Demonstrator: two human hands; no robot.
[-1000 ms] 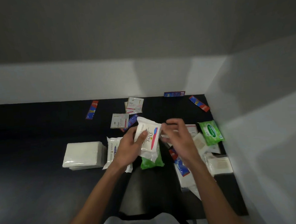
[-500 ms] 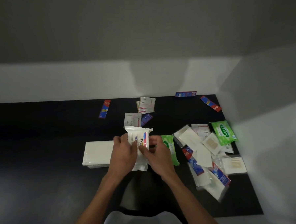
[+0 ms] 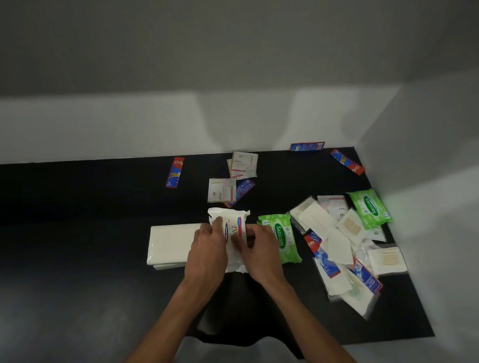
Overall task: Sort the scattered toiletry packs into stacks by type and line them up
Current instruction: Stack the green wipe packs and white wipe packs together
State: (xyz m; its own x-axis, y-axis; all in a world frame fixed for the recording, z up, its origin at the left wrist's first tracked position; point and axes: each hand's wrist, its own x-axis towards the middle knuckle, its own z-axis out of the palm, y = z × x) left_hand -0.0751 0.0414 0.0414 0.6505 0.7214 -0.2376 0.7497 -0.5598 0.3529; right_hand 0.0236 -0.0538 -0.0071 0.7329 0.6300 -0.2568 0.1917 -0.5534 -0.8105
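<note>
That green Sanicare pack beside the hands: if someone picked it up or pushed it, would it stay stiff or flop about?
The green Sanicare pack looks like a soft film pouch with crimped ends, so it would probably bend somewhat rather than stay rigid. It lies flat on the black mat, so it should slide, not roll. Its glossy wrapper may be a little slippery.

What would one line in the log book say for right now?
stage: sorting | left hand + right hand: both holding white Dove pack | beside: white stack, green Sanicare pack | right pile: unsorted
</note>
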